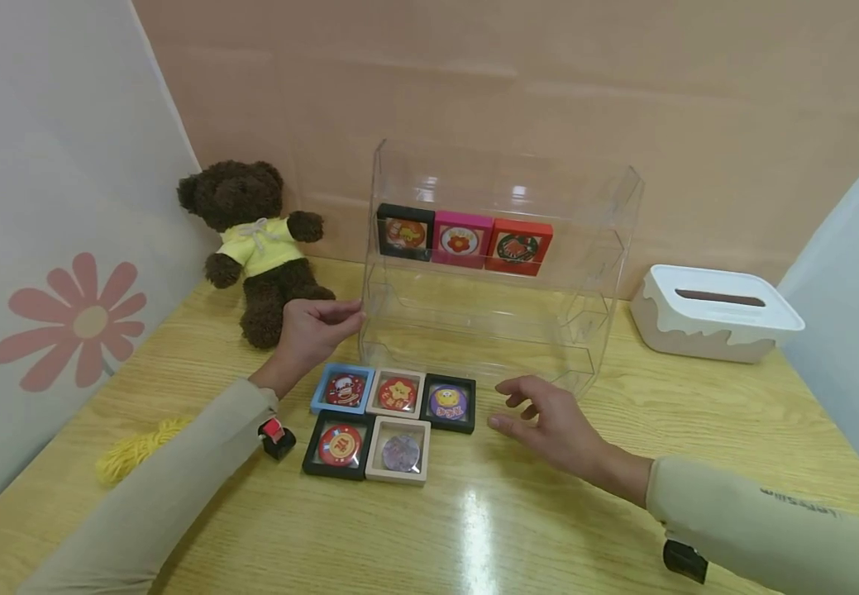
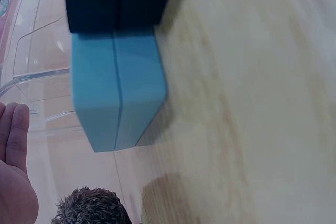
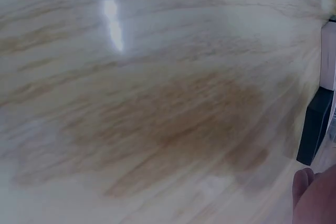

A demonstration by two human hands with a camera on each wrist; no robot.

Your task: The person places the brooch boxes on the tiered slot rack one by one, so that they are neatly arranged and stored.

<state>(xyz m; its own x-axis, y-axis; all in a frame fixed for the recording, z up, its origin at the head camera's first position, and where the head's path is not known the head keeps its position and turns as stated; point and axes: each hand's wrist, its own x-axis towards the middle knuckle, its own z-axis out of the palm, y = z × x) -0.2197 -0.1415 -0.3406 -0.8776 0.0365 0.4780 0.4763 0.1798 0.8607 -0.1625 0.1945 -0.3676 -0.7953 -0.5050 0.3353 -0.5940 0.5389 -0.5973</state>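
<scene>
In front of the clear rack [image 1: 499,289], the black-framed purple badge [image 1: 449,403] lies just left of the right hand [image 1: 554,423], its fingers parted, empty; the left hand [image 1: 313,333], fingers straight, holding nothing visible, nears the rack's left edge.

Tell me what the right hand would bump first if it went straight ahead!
Probably the black frame holding the purple badge, just ahead of the right hand's fingertips, though the hand's height is unclear.

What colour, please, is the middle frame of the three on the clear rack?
The middle frame is bright pink; it shows best in the head view.
</scene>
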